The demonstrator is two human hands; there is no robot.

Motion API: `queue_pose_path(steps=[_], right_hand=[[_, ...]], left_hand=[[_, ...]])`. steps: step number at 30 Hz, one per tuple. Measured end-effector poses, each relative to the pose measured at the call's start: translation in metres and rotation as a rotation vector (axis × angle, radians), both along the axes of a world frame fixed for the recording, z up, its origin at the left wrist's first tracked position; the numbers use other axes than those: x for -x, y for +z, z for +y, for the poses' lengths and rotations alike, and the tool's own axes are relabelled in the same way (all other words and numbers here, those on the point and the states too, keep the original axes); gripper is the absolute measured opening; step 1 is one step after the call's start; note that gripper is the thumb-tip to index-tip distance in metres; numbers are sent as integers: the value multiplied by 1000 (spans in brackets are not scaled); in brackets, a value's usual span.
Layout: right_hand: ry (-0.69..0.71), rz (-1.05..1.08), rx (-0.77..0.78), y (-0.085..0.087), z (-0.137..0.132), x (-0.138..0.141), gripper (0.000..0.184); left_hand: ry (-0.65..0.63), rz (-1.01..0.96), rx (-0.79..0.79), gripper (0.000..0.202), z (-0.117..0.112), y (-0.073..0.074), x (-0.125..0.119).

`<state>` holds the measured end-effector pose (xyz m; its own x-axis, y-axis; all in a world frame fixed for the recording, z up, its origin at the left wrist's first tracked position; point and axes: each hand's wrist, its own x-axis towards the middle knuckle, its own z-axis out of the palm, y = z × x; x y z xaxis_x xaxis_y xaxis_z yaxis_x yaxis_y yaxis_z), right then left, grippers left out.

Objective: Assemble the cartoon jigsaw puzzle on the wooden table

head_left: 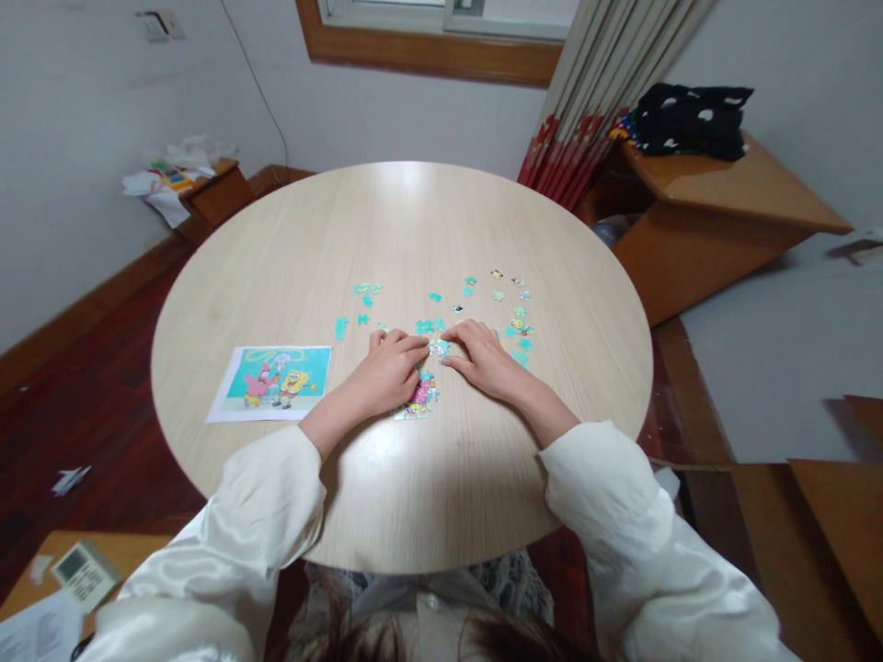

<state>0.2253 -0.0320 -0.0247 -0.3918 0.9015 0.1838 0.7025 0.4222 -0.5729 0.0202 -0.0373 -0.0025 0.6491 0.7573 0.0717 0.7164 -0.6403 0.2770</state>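
Note:
A small jigsaw piece (439, 348) in white, teal and yellow lies between the fingertips of both hands. My right hand (488, 360) is closed at its edge, with thumb and forefinger on either side. From the left, my left hand (387, 371) meets the same piece with its fingers together, and its thumb is hidden. Partly under the left hand is a joined section of puzzle (419, 399) with a pink figure. Just beyond the fingers lies a small group of teal puzzle pieces (429, 325).
A printed cartoon picture (280, 382) lies left on the round table (414, 221). Loose pieces (521, 329) are scattered right, with more pieces (365, 291) at the back left. A wooden cabinet (717, 193) bearing black cloth (690, 119) stands beyond the table's right side.

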Motion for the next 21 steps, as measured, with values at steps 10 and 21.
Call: queue_pose_path(steps=[10,21], right_hand=[[0,-29,-4,1,2,0,19],[14,-23,-17,1,2,-1,21]], left_hand=[[-13,3,-6,41,0,1,-1],[23,-29,6,42,1,1,-6]])
